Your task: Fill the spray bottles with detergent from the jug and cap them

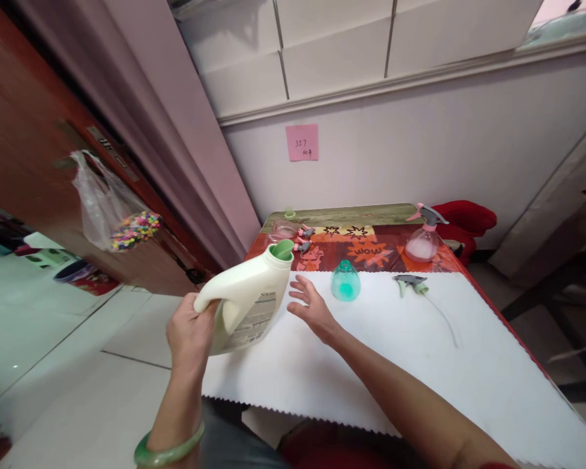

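My left hand (191, 332) grips the handle of a large cream detergent jug (249, 296) with a green spout, held tilted above the table's left edge. A green bangle sits on that wrist. Over the white cloth (371, 365), just right of the jug, my right hand (310, 303) hovers flat with fingers spread and nothing in it. A small teal spray bottle (346, 281) without its head stands a little beyond my right hand. Its green and grey trigger head (413, 283), with a long thin tube, lies to the right.
A pink spray bottle (424, 238) stands at the table's back right. Small pink and grey trigger heads (303, 240) and a green cap (289, 213) lie at the back left. A plastic bag (114, 212) hangs on the brown door at left. A pink note (302, 142) is stuck on the wall.
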`<state>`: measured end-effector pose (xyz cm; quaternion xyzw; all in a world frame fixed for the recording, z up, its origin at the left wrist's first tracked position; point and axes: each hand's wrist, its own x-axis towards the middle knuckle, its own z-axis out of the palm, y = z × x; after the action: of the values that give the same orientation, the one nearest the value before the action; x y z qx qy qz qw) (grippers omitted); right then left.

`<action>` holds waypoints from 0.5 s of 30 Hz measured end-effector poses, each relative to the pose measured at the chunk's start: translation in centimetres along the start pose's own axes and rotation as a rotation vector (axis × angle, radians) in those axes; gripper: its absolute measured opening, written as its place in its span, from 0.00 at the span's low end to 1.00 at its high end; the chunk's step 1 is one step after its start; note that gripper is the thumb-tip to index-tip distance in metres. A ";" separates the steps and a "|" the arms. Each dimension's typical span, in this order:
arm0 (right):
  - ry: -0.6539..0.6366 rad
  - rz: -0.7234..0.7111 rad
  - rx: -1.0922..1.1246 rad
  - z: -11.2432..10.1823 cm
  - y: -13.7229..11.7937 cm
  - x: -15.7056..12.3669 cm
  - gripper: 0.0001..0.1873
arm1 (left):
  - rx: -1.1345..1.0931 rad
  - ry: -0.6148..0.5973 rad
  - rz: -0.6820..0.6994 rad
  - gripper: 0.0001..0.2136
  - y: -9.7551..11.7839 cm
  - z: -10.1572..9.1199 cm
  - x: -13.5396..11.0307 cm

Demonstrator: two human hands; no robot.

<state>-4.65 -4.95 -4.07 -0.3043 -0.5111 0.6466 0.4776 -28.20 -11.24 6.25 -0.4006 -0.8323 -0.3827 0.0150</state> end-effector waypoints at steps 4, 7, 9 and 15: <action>-0.126 -0.072 0.213 1.1 -0.7 2.1 0.49 | 0.096 -0.016 0.061 0.12 1.1 0.0 -1.7; -0.091 -0.097 0.231 1.2 -0.2 2.6 0.44 | 0.095 -0.022 0.103 0.11 1.0 0.4 -2.3; -0.039 -0.106 0.195 1.1 0.1 2.7 0.43 | 0.073 -0.036 0.148 0.11 1.1 0.4 -2.6; 0.017 -0.100 0.130 0.1 0.0 3.2 0.40 | 0.026 -0.003 0.339 0.26 0.8 0.3 -3.5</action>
<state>-5.89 -1.99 -3.70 -0.2520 -0.4785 0.6513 0.5323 -25.27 -13.04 5.40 -0.5358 -0.7576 -0.3633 0.0831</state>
